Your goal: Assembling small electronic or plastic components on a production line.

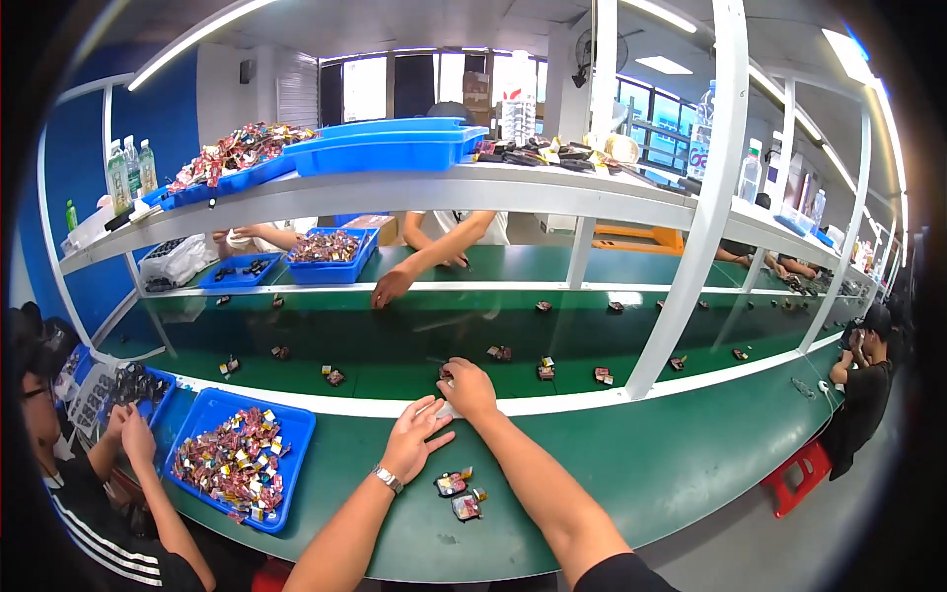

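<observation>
My left hand (417,441) is over the green bench by the white rail, palm partly up and fingers apart, with nothing seen in it. A watch with a metal band (388,480) is on that wrist. Just beyond it, my right hand (468,389) reaches over the rail to the belt's edge. Its fingers are curled together, and whatever they hold is hidden. Two small dark parts with yellow and reddish bits lie between my forearms: one part (452,483) just behind the nearer part (467,507).
A blue tray (308,449) heaped with similar small parts stands left, beside a co-worker's hands (128,429). Scattered parts lie on the green belt (414,340) behind the white rail (552,405). Across it reaches another person's hand (393,286). A white post (691,227) rises at right, supporting an overhead shelf (552,197).
</observation>
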{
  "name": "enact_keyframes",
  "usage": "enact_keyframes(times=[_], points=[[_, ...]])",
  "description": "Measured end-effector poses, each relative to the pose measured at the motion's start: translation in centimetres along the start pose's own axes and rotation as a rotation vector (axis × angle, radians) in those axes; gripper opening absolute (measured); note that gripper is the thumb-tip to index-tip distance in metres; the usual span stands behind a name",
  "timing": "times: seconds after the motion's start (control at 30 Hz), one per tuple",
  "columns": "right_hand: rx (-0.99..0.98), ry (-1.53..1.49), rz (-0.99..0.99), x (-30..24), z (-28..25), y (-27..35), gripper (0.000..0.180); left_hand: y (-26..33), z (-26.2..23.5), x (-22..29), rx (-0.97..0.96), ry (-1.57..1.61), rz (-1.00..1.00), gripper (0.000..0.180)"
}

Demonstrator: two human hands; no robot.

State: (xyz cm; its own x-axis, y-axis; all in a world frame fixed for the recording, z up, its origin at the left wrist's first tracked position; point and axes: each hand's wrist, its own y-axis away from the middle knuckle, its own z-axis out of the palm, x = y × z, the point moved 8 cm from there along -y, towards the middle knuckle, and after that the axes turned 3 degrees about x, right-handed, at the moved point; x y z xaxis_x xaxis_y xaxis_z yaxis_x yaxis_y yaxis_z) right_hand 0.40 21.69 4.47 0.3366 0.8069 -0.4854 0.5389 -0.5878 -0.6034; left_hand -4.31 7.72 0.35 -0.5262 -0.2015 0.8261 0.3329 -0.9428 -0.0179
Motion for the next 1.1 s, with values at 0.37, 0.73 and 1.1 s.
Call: enact_keyframes(times=[0.37, 0.73, 1.1], points=[[0.241, 0.584, 0.501, 12.8, -12.8, 2.8, 0.054, -0.1, 0.3, 0.0, -0.035, -0.096, -0.017, 0.033], [-0.146, -0.252, 0.027, 0.4, -11.1, 5.6, 0.050, 0.2, 0.7, -0.8, -0.076, -0.212, -0.104, 0.039], [-0.273, -0.215, -0.264, -7.4, -9.1, 8.4, 0.052, 1.2, 1.1, -1.2, -0.246, -0.211, -0.235, 0.034]])
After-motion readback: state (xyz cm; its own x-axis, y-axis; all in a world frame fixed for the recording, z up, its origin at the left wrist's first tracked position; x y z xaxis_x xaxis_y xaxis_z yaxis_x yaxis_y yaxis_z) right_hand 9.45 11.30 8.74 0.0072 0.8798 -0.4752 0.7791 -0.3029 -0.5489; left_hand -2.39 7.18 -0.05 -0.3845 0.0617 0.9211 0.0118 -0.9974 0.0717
